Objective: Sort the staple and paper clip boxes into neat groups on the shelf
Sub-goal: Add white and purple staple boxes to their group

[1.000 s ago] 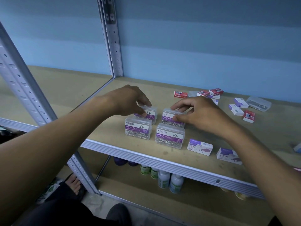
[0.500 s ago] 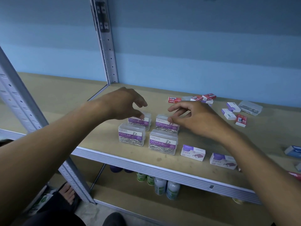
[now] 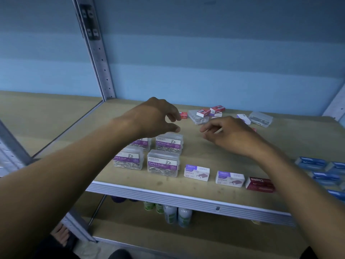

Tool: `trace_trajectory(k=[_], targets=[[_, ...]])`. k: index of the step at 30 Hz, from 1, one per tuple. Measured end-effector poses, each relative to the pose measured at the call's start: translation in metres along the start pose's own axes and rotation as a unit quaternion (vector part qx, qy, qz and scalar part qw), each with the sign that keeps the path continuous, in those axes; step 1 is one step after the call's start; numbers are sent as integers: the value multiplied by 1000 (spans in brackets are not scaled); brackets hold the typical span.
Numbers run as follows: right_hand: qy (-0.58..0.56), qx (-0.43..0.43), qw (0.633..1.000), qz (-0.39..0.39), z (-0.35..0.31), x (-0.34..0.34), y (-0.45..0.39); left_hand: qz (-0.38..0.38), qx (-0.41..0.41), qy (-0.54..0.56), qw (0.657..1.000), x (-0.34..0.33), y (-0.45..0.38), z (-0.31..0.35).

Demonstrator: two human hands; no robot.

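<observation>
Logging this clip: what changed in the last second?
Both hands let go of the back paper clip boxes and lifted away, left hand and right hand now open and empty. The four boxes stay grouped; purple staple boxes unmoved.

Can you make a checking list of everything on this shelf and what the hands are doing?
Surface: tan wooden shelf board, a few dark specks near its front edge.
Job's things: four clear plastic paper clip boxes grouped two by two; two white-purple cardboard staple boxes beside them; small red-white boxes scattered at the back.
Clutter: blue boxes at right; bottles below.
Hands: left hand and right hand open, empty, above the shelf.
Cables: nothing seen.
Surroundings: blue wall, grey metal upright.
</observation>
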State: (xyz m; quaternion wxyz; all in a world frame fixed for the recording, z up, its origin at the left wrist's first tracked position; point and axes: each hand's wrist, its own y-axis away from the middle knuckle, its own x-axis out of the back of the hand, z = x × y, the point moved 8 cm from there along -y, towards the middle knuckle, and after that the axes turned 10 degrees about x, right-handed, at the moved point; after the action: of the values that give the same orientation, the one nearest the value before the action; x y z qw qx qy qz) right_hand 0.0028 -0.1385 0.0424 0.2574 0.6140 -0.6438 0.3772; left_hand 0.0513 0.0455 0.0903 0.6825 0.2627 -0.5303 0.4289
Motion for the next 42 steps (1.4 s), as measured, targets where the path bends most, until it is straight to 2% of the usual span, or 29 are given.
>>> trace_trajectory(k=[5,10,14,18,23,31,38,42], targets=[[94,-52,994,26,47,27,0,-37,-5,-11,999,-27,-23,32],[160,-88,982,49,86,42,-1,-60,-24,-101,993,-63,-55,61],[192,-99,976,-3,97,37,0,-110,-40,-136,984,-93,-79,77],[207,-85,973,-54,102,32,0,-89,-43,-156,983,-101,-101,93],[199,-75,975,-58,109,35,1,-141,-5,-236,961,-116,-113,93],[200,-80,974,-75,115,31,-1,-144,-11,-238,960,-116,-110,99],[207,-41,977,14,99,41,2,-130,-55,-215,966,-112,-98,103],[201,-13,979,41,91,44,6,-81,-112,-237,962,-108,-79,115]])
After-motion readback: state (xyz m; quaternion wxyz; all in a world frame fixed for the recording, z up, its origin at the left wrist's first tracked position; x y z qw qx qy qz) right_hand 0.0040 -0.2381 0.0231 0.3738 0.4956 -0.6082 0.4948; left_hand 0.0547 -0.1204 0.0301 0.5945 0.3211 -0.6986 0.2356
